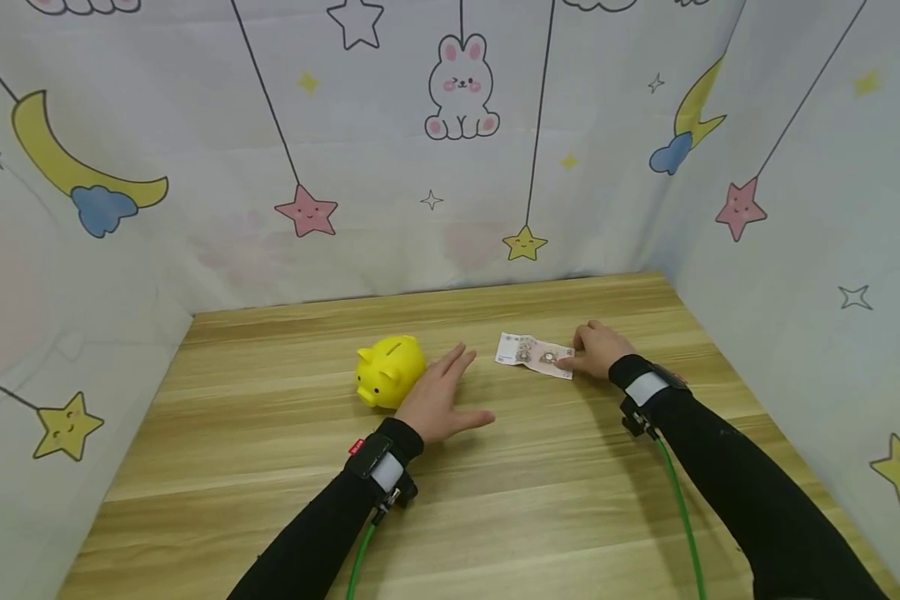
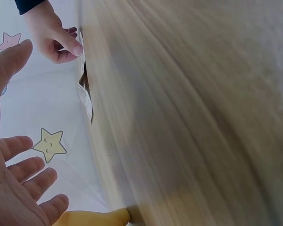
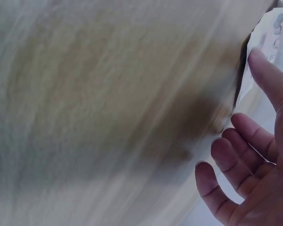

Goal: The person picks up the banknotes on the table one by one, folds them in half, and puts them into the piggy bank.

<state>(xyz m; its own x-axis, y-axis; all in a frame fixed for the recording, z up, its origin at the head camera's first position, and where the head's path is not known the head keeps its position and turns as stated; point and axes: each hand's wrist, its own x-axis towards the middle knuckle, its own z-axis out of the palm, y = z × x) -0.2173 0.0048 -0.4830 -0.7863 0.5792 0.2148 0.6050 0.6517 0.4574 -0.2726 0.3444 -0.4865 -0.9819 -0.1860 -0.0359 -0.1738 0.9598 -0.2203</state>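
A banknote (image 1: 534, 354), pale with a pinkish tint and creased, lies on the table with its middle fold slightly raised. My right hand (image 1: 602, 350) is at the note's right end; its thumb (image 3: 269, 75) touches the paper. The other fingers (image 3: 226, 157) of that hand are bent and spread near the note's edge, apart from the thumb. To the left, a yellow piggy bank (image 1: 392, 371) stands upright with a slot on top. Beside it is my left hand (image 1: 438, 404), fingers extended and thumb spread, holding nothing. Whether it touches the piggy bank cannot be told.
The wood-grain table (image 1: 270, 450) ends at a white patterned curtain (image 1: 390, 250) behind and along both sides. Green cables (image 1: 682, 500) run back from the devices strapped on both wrists.
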